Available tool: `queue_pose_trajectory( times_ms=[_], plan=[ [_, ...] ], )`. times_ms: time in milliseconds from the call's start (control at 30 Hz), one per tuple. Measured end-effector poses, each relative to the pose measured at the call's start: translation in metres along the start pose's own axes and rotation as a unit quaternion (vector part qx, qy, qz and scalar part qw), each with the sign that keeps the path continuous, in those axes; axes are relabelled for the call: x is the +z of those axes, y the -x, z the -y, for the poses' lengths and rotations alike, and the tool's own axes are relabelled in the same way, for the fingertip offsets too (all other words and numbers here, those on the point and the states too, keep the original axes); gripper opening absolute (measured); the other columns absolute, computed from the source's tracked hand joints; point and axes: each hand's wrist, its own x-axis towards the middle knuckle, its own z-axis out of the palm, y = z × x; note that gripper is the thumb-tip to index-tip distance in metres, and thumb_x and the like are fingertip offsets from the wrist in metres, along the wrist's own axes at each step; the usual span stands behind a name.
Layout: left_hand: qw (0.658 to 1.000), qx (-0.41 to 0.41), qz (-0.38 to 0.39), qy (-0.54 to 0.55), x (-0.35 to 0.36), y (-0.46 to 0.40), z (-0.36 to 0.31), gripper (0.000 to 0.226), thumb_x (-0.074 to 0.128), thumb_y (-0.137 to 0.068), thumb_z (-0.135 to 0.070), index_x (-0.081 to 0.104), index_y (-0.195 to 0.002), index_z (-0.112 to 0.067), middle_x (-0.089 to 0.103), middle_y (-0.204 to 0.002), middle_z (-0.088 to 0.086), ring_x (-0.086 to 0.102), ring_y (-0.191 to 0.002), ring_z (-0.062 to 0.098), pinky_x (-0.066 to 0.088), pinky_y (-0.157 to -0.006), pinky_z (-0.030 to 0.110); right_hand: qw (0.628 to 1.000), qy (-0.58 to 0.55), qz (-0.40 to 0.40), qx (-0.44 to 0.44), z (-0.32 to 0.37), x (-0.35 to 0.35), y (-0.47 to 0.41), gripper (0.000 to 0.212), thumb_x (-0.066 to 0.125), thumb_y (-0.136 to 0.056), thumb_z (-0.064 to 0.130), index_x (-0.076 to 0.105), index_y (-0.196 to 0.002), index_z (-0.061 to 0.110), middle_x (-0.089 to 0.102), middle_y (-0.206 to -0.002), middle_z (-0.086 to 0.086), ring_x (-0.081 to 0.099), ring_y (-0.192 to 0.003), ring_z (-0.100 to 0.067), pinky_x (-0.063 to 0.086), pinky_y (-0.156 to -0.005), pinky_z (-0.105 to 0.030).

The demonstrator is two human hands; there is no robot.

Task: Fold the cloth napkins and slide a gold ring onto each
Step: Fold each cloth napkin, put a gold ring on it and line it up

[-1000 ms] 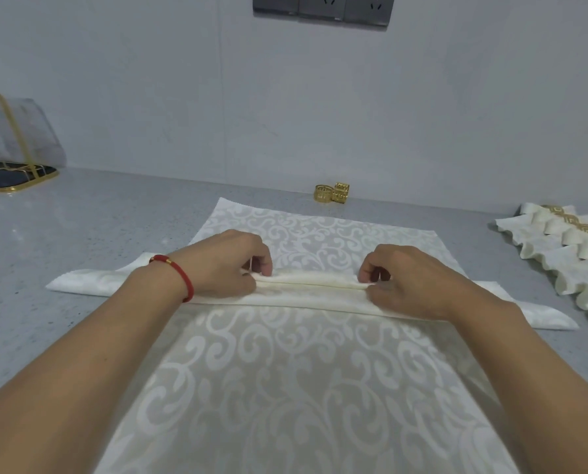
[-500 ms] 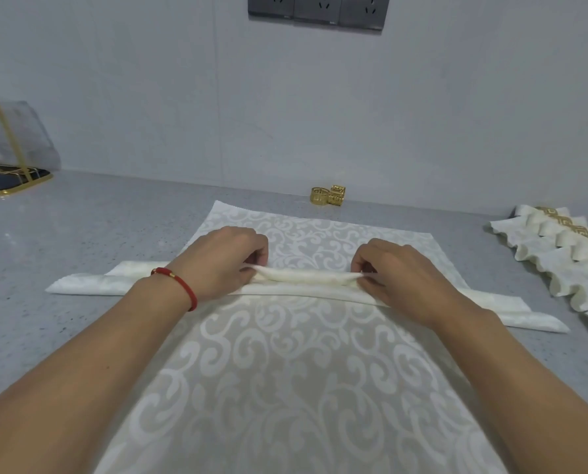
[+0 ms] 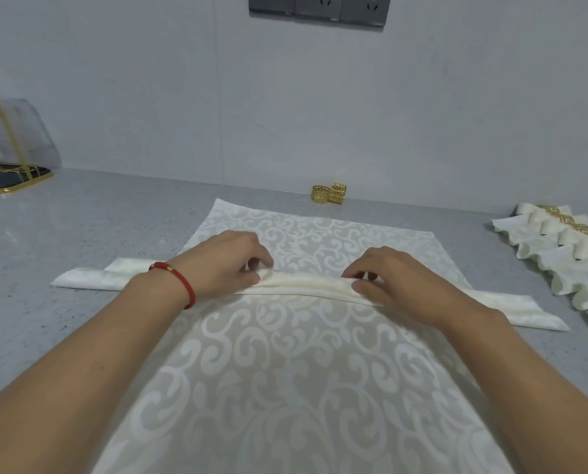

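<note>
Napkin pleat [image 3: 306, 283] raised higher, both hands pinching.

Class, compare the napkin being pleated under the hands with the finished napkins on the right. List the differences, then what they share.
1. The napkin being pleated still lies mostly flat, with one pleated ridge; the finished napkins are gathered into ruffles throughout.
2. It carries no ring, the loose gold rings standing behind it; the finished napkins wear gold bands.
3. The left hand and right hand pinch it; the finished napkins lie untouched.
Shared: cream cloth, same grey counter.
</note>
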Motion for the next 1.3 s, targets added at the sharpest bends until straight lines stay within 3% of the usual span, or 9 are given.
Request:
queue_pose_trajectory(
  times_ms=[300,433,467,567,667,800,867,1033,1300],
  plan=[
    [0.998,0.037,0.04,-0.044,-0.008,0.006,-0.007,0.018,0.062,-0.088,-0.021,0.062,-0.098,-0.037,0.055,-0.095,-0.019,0.045,-0.085,-0.006,0.035,-0.068,0.012,0.999,0.025,0.031,0.004,0.023,-0.012,0.003,0.017,0.063,-0.091,0.017,0.06,-0.093,0.033,0.057,-0.093,0.014,0.053,-0.086,-0.006,0.049,-0.076,-0.029],
    [0.999,0.029,0.035,0.008,-0.01,0.006,-0.01,0.01,0.061,-0.093,-0.024,0.068,-0.089,-0.03,0.062,-0.089,-0.017,0.053,-0.08,-0.005,0.039,-0.066,0.009,0.994,0.064,0.089,0.001,0.03,-0.02,0.006,0.009,0.063,-0.089,0.027,0.061,-0.095,0.034,0.056,-0.094,0.015,0.054,-0.086,-0.007,0.05,-0.075,-0.03],
    [0.999,0.03,0.03,0.029,-0.009,0.005,-0.01,0.011,0.062,-0.093,-0.023,0.067,-0.085,-0.028,0.064,-0.086,-0.015,0.053,-0.079,-0.005,0.04,-0.066,0.009,0.994,0.066,0.084,0.001,0.032,-0.022,0.007,0.003,0.062,-0.089,0.033,0.064,-0.092,0.033,0.057,-0.091,0.016,0.055,-0.085,-0.007,0.05,-0.073,-0.03],
    [0.997,0.01,0.031,0.067,-0.004,0.003,-0.01,0.009,0.068,-0.09,-0.022,0.066,-0.085,-0.028,0.065,-0.084,-0.013,0.053,-0.07,-0.005,0.041,-0.063,0.009,0.996,0.092,-0.012,0.015,0.037,-0.016,0.004,0.025,0.055,-0.095,0.048,0.068,-0.087,0.029,0.061,-0.085,0.014,0.057,-0.08,-0.007,0.046,-0.067,-0.03],
    [0.996,-0.018,0.045,0.077,0.0,0.001,-0.01,0.011,0.069,-0.091,-0.028,0.064,-0.1,-0.034,0.061,-0.085,-0.011,0.051,-0.066,-0.001,0.039,-0.061,0.013,0.991,0.057,-0.118,0.026,0.05,0.006,-0.01,0.039,0.042,-0.101,0.057,0.064,-0.12,0.031,0.062,-0.118,0.012,0.058,-0.107,-0.012,0.046,-0.088,-0.034],
    [0.997,-0.019,0.058,0.05,0.0,0.0,-0.011,0.01,0.065,-0.094,-0.031,0.067,-0.103,-0.032,0.059,-0.089,-0.012,0.052,-0.075,0.002,0.038,-0.064,0.013,0.994,0.076,0.002,0.083,0.055,0.042,-0.026,0.072,0.015,-0.1,0.069,0.023,-0.16,0.029,0.019,-0.168,-0.004,0.013,-0.155,-0.023,0.014,-0.124,-0.051],
    [0.995,-0.031,0.067,0.062,-0.002,0.002,-0.011,0.01,0.064,-0.094,-0.031,0.068,-0.104,-0.032,0.06,-0.092,-0.013,0.054,-0.078,0.004,0.039,-0.065,0.014,0.991,0.092,0.049,0.09,0.051,0.054,-0.029,0.076,0.009,-0.098,0.071,0.012,-0.162,0.029,0.008,-0.17,-0.007,-0.003,-0.158,-0.025,0.005,-0.124,-0.058],
    [0.991,-0.071,0.069,0.09,-0.002,-0.005,-0.017,0.015,0.064,-0.092,-0.048,0.066,-0.088,-0.033,0.065,-0.09,-0.013,0.059,-0.078,0.004,0.041,-0.066,0.017,0.99,0.089,0.064,0.087,0.047,0.055,-0.033,0.077,0.008,-0.098,0.072,0.007,-0.163,0.03,0.006,-0.171,-0.007,-0.008,-0.158,-0.026,-0.003,-0.123,-0.063],
    [0.956,-0.105,0.226,-0.155,-0.017,-0.024,-0.061,0.033,0.043,-0.102,-0.043,0.055,-0.11,-0.013,0.062,-0.106,0.005,0.06,-0.094,0.025,0.047,-0.084,0.036,0.991,0.017,0.08,0.104,0.042,0.039,-0.03,0.078,0.022,-0.096,0.073,0.013,-0.162,0.032,0.006,-0.171,-0.004,-0.004,-0.158,-0.021,-0.005,-0.124,-0.06]
  ],
)
